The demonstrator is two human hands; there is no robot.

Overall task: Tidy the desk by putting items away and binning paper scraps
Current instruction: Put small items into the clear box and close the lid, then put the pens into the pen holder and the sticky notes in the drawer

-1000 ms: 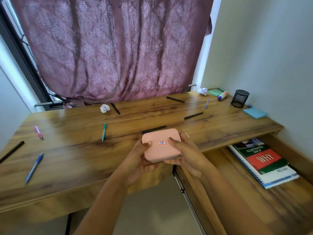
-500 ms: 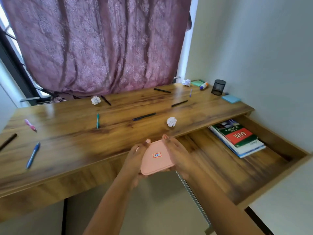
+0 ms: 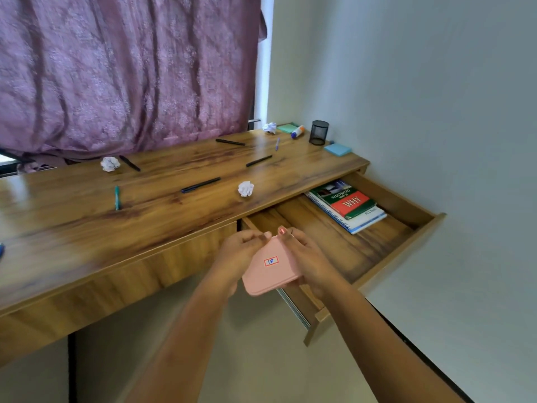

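**Pink case held at the open drawer's near corner**

Both hands hold a flat pink case [image 3: 271, 269] in the air, just in front of the bench [image 3: 174, 216] and over the left front corner of the open drawer [image 3: 406, 245]. The case is tilted, with its far corner raised towards the bench edge. A small red-bordered label [image 3: 271, 261] faces up on its lid.

The left grip [image 3: 238, 254] wraps the case's left edge with fingers curled. The right grip [image 3: 308, 257] holds the right edge, its fingers reaching to the far corner, where the fingertips of both hands nearly meet.

At the drawer's far right end lies a green and red book [image 3: 348, 202] marked "WHY", stacked on a spiral notebook [image 3: 366, 223].

One crumpled paper ball [image 3: 245, 189] sits on the bench top near the front edge, above the drawer. A second paper ball [image 3: 110, 164] lies towards the back left, beside a black pen [image 3: 129, 163]. A third paper ball [image 3: 270, 127] sits at the back right, by a green sticky pad [image 3: 287, 128] and a glue stick [image 3: 297, 131].

A teal pen [image 3: 116, 197], a dark pen [image 3: 200, 185] and two more black pens [image 3: 259, 160] [image 3: 230, 142] lie scattered well apart.

A black mesh pen cup [image 3: 318, 132] stands by the wall, with a blue sticky pad [image 3: 337, 149] just in front of it. A mauve curtain [image 3: 130, 68] hangs behind the bench.
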